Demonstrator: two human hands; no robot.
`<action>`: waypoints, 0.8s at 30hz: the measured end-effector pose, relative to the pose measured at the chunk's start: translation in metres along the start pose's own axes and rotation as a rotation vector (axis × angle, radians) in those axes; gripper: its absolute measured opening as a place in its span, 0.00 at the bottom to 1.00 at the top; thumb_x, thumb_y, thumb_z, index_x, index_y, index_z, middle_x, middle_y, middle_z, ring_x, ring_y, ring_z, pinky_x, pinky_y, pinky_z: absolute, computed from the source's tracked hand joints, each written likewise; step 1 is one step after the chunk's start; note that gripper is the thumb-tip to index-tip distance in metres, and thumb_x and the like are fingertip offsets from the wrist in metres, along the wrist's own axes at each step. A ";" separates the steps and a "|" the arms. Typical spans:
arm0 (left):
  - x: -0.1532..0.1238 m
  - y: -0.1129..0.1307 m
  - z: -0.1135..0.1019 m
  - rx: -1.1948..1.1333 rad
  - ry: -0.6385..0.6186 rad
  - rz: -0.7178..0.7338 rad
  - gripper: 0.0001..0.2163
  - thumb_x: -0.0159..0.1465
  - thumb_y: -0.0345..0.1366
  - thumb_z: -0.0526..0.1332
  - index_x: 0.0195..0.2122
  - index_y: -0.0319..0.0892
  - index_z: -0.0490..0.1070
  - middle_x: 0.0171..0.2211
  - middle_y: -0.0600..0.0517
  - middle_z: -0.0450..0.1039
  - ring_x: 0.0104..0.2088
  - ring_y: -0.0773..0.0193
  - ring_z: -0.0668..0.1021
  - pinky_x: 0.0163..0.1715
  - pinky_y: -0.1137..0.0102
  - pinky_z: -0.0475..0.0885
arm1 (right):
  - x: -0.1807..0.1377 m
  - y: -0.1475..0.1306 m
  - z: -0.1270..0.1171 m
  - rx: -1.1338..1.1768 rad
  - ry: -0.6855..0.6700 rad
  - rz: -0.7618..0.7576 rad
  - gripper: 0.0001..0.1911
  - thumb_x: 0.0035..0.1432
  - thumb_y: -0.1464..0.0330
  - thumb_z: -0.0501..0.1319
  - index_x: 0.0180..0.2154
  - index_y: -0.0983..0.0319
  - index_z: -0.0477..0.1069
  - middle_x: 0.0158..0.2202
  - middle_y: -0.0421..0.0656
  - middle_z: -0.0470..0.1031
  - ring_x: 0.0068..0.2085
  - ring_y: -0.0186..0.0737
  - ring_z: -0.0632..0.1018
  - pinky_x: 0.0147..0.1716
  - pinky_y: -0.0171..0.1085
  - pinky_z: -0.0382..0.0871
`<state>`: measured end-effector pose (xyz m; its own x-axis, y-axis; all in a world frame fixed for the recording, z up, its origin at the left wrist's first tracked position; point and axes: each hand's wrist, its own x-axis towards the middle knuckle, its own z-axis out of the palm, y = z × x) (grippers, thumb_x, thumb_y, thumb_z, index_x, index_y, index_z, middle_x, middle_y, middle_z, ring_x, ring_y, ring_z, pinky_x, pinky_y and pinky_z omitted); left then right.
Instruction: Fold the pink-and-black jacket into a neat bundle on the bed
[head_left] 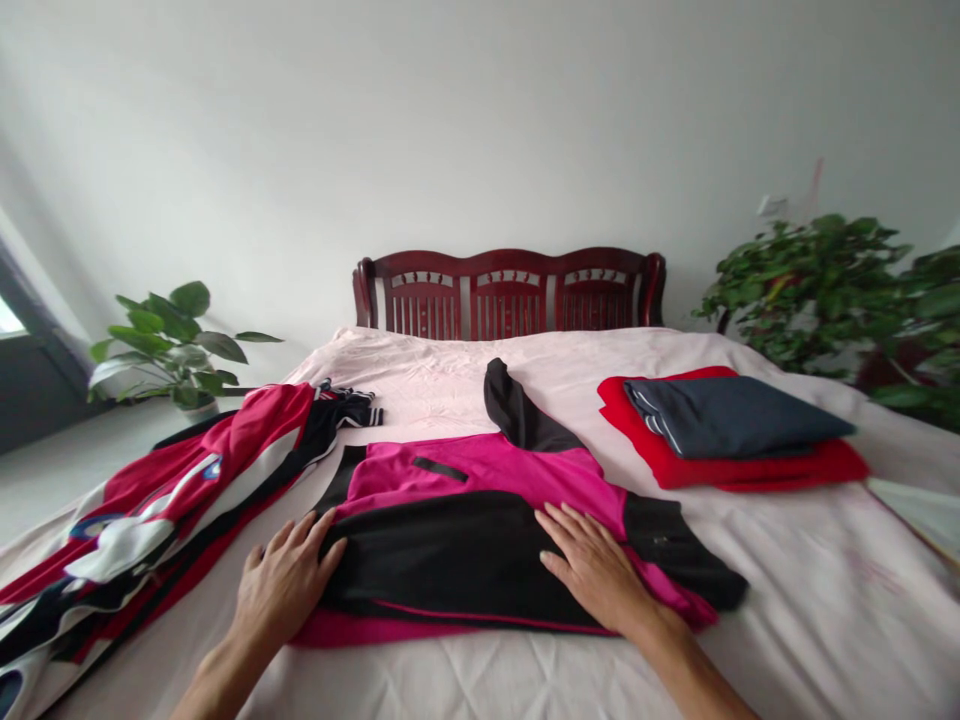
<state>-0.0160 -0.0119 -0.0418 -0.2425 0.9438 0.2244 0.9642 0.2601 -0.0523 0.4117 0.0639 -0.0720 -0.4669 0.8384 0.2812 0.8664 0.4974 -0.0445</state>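
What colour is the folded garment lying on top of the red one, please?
Dark navy folded garment, clearest in the head view.

A pink and black jacket (480,530) lies flat on the bed's pale sheet, near its front edge, folded so that a broad black panel covers its lower half while bright pink shows above and along the bottom hem. Its black hood sticks out from the upper edge toward the headboard, and a black sleeve end trails off to the right. A short black stripe marks the pink part at upper left.
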 end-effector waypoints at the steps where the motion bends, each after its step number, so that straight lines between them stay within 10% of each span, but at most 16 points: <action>1: 0.001 -0.001 0.000 -0.016 -0.021 0.001 0.25 0.71 0.47 0.48 0.67 0.50 0.62 0.66 0.46 0.66 0.65 0.49 0.67 0.59 0.52 0.64 | 0.000 0.003 0.001 -0.013 0.010 0.005 0.27 0.68 0.56 0.54 0.66 0.53 0.63 0.66 0.45 0.67 0.65 0.49 0.68 0.62 0.52 0.63; 14: 0.003 -0.001 0.000 -0.055 -0.024 -0.006 0.25 0.71 0.48 0.48 0.67 0.49 0.63 0.65 0.45 0.67 0.63 0.49 0.70 0.59 0.55 0.66 | -0.017 0.064 0.004 -0.155 0.014 0.073 0.26 0.70 0.54 0.46 0.64 0.52 0.66 0.66 0.47 0.67 0.64 0.50 0.69 0.60 0.59 0.63; 24: 0.002 0.000 0.002 -0.013 -0.033 -0.009 0.25 0.71 0.47 0.47 0.67 0.50 0.61 0.65 0.47 0.67 0.64 0.51 0.69 0.59 0.57 0.65 | -0.014 0.061 0.002 -0.036 0.022 0.188 0.26 0.69 0.54 0.46 0.63 0.53 0.65 0.65 0.45 0.69 0.64 0.46 0.70 0.62 0.56 0.61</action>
<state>-0.0171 -0.0092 -0.0431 -0.2539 0.9478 0.1929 0.9633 0.2658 -0.0382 0.4712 0.0830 -0.0801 -0.2923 0.9107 0.2919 0.9441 0.3234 -0.0637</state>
